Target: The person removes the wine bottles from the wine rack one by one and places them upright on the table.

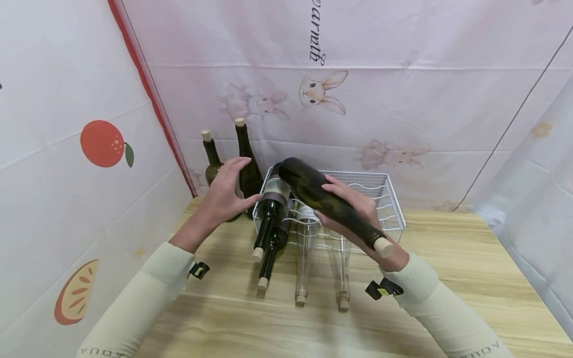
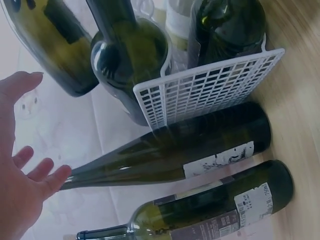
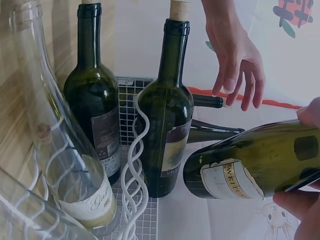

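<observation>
My right hand (image 1: 360, 201) grips a dark green corked wine bottle (image 1: 313, 189) by its body, tilted above the white wire rack (image 1: 396, 200). Its cork points down to the right, and a torn pale label (image 3: 230, 180) shows in the right wrist view. My left hand (image 1: 224, 196) holds nothing, its thumb and fingers spread beside the rack's left end. Two dark green bottles lie at the rack's left, the upper bottle (image 1: 268, 214) over the lower bottle (image 1: 270, 258), necks toward me. Right of them lie two clear bottles (image 1: 303, 258) (image 1: 342, 268), also corked.
Left of the rack, two green corked bottles (image 1: 212, 155) (image 1: 244, 146) stand upright on the wooden table (image 1: 250, 323). A printed cloth wall (image 1: 403, 109) rises close behind the rack, and another cloth (image 1: 53, 199) closes the left side.
</observation>
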Available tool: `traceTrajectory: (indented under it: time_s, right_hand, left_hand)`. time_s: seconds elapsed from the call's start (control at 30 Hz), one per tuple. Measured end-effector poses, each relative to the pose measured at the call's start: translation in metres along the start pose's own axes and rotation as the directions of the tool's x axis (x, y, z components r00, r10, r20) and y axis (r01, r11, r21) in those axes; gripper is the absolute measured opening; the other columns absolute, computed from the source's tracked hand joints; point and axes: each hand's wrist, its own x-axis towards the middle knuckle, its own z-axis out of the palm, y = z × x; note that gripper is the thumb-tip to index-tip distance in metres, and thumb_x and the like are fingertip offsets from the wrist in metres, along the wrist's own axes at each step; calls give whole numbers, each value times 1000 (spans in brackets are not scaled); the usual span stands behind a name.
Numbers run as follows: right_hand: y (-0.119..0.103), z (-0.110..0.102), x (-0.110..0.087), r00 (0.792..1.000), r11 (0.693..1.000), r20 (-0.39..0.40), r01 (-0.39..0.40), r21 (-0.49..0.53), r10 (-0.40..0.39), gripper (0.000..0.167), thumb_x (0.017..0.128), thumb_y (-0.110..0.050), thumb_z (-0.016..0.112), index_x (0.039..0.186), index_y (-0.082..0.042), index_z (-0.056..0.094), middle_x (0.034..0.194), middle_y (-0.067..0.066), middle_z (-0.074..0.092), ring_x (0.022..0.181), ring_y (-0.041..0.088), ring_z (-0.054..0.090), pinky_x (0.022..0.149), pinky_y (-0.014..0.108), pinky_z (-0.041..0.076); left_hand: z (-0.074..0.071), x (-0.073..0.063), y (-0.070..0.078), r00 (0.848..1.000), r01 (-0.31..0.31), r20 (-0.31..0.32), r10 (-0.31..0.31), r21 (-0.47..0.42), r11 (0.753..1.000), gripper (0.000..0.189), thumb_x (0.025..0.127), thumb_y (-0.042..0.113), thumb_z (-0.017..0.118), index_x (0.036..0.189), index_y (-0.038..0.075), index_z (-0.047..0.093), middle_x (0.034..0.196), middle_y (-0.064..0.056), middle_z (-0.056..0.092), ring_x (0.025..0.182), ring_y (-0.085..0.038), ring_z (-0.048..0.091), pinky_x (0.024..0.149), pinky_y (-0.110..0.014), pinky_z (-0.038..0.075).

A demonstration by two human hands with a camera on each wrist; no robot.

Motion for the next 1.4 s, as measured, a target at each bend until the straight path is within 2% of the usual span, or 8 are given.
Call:
traceTrajectory:
  time_s: [0.23,0.43,0.6,0.87,1.0,1.17,1.23,1.4]
  right_hand:
    - [-2,2,-3,995,996,-22,-92,22,92,43,76,-17,85,111,4,74,112,28,75,100,41,76,100,12,52]
    - [1,3,-5,978,977,-65,-194,90,200,47,68,-10,90,111,1,74,113,24,76,110,24,77,96,13,55]
    - [4,4,-5,972,971,-82,-211,115,221,50,65,-6,91,111,3,73,113,23,77,114,17,75,98,17,56]
    - [0,-4,-3,960,955,6,-277,108,278,63,59,7,92,119,0,72,117,24,75,119,6,69,95,13,56]
    - [-7,-9,1,928,917,60,-372,141,367,64,64,11,91,124,1,71,122,24,74,116,-3,67,92,11,55]
    - [-18,-12,9,855,826,107,-518,223,508,58,71,13,86,126,2,70,125,25,72,109,-7,66,88,10,55]
    - [-22,-12,11,834,794,119,-550,257,539,56,73,15,84,126,3,70,125,26,71,108,-5,67,88,11,55]
    - [-20,-10,9,818,756,135,-569,322,559,53,76,16,81,126,2,70,124,15,72,108,2,69,88,15,57]
  left_hand:
    - [-1,1,8,998,-60,-8,60,14,998,92,75,26,94,149,-2,48,148,-25,52,140,-40,48,116,-57,44]
    - [-1,4,16,990,-132,61,130,29,991,98,75,30,94,152,0,43,152,-23,48,140,-39,47,117,-55,44]
    - [-1,5,25,982,-166,101,161,38,985,99,75,32,95,153,1,42,154,-22,47,141,-39,46,117,-55,44]
    - [-4,9,37,965,-250,97,243,71,966,97,75,34,94,151,0,45,152,-20,49,139,-38,48,116,-53,46]
    - [-6,10,43,956,-287,93,280,77,955,97,76,33,94,153,3,43,152,-18,49,140,-37,48,117,-51,45]
    - [-6,10,51,945,-320,102,311,90,943,99,76,33,93,155,4,41,152,-19,49,140,-35,48,115,-48,47]
    - [-6,11,55,939,-335,111,325,99,937,100,77,34,93,156,4,40,152,-19,49,140,-35,48,114,-48,48]
    - [-6,12,62,934,-350,113,339,108,930,100,77,36,93,156,5,40,152,-17,49,140,-33,47,115,-45,48]
